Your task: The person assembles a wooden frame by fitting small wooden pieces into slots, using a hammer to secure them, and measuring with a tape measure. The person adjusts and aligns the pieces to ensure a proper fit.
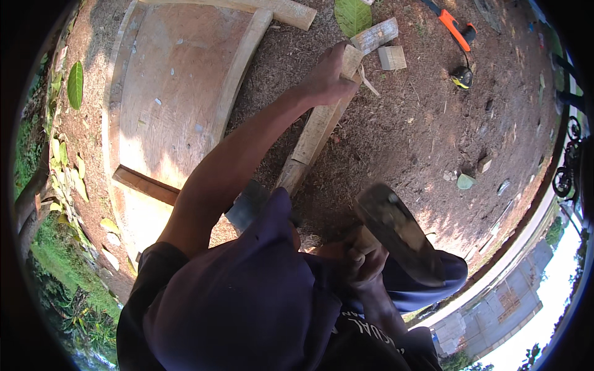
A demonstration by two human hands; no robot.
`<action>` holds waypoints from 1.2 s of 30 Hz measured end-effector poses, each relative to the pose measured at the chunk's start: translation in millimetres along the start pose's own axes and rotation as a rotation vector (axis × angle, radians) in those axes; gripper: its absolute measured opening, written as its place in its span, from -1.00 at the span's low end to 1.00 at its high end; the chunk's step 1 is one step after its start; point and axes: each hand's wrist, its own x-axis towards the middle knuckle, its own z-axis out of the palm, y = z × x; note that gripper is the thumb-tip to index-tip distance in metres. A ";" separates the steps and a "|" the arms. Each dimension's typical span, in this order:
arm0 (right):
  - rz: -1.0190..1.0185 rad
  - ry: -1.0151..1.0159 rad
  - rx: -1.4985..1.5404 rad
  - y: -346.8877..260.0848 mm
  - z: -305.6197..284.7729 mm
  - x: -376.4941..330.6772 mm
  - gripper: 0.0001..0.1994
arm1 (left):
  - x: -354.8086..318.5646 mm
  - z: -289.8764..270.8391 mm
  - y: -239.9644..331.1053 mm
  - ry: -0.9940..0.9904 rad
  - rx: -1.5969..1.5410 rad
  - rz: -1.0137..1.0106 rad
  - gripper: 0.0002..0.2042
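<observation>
My left hand [331, 74] reaches forward and grips the upper end of a long pale wooden plank [312, 136] that stands slanted on the dirt. My right hand [365, 263] is close to my body, closed around the wooden handle of a hatchet-like tool. Its broad dark blade [396, 232] is raised to the right of the plank's lower end and does not touch it. A grey block [247, 204] lies by the plank's foot, partly hidden by my left arm. My knee in dark blue cloth [247, 297] fills the lower middle.
A large wooden panel with a framed edge [179, 93] lies on the ground at left. Two short wood offcuts [391, 57] sit past the plank's top. An orange-handled saw [455, 28] and a yellow-black tape measure [461, 76] lie at upper right. Small stones [465, 181] dot the dirt.
</observation>
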 end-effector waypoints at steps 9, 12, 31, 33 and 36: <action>0.460 -0.138 0.161 42.3 42.0 -11.8 -0.65 | -1.8 9.7 -5.4 0.194 0.229 0.047 -0.20; 0.693 -0.045 0.524 45.8 47.7 -6.7 -0.60 | -6.0 5.6 -4.3 0.182 0.082 0.009 -0.19; 0.924 -0.262 1.017 36.3 83.6 -8.3 -0.52 | -25.4 15.5 13.8 0.211 0.229 -0.320 -0.47; 1.043 -0.089 1.168 30.9 74.2 -1.8 -0.52 | -25.8 16.0 21.0 0.244 0.242 -0.282 -0.47; 1.205 0.437 1.461 19.4 53.5 7.4 -0.51 | -25.7 19.3 5.9 0.305 0.360 -0.275 -0.50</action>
